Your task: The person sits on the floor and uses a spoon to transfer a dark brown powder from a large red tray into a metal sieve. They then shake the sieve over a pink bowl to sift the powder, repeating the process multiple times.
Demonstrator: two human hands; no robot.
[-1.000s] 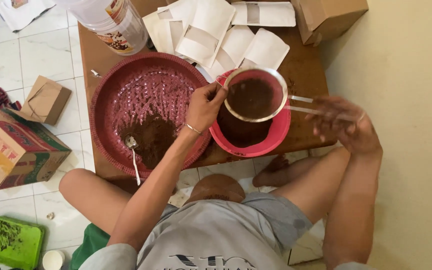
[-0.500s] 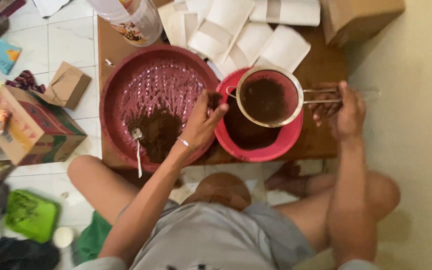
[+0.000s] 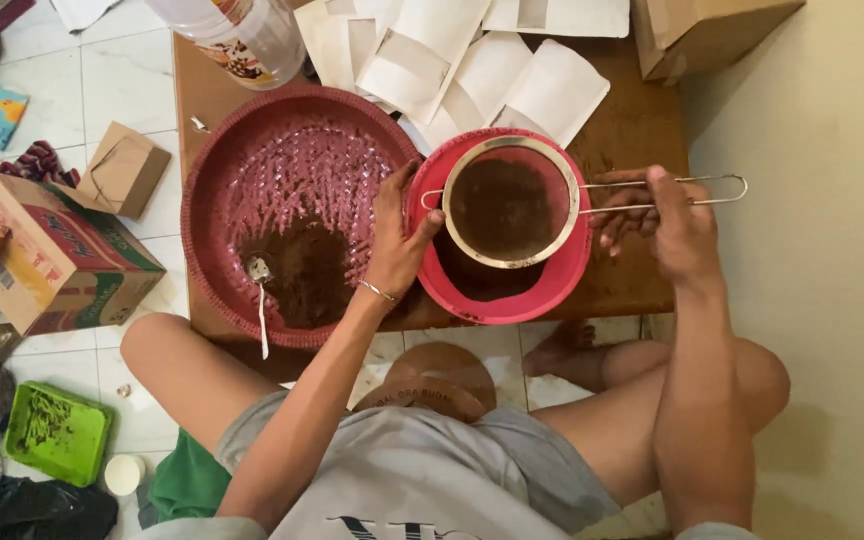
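A round metal sieve (image 3: pixel 508 203) full of dark brown powder hovers over a pink bowl (image 3: pixel 553 290) on a low wooden table (image 3: pixel 642 120). My right hand (image 3: pixel 664 215) grips the sieve's wire handle. My left hand (image 3: pixel 399 240) rests against the sieve's left rim and the bowl's edge. To the left sits a large red perforated basin (image 3: pixel 297 170) with a heap of brown powder and a metal spoon (image 3: pixel 259 300) lying in it.
White paper pouches (image 3: pixel 472 60) lie at the table's back, beside a plastic jar (image 3: pixel 242 35) and a cardboard box (image 3: pixel 707 30). On the tiled floor at left are cartons (image 3: pixel 52 255), a green tray (image 3: pixel 57 432) and a black bag (image 3: pixel 32 510).
The sieve has shifted slightly over the pink bowl, and my right hand has settled on its handle. My left hand stays at the sieve's rim.
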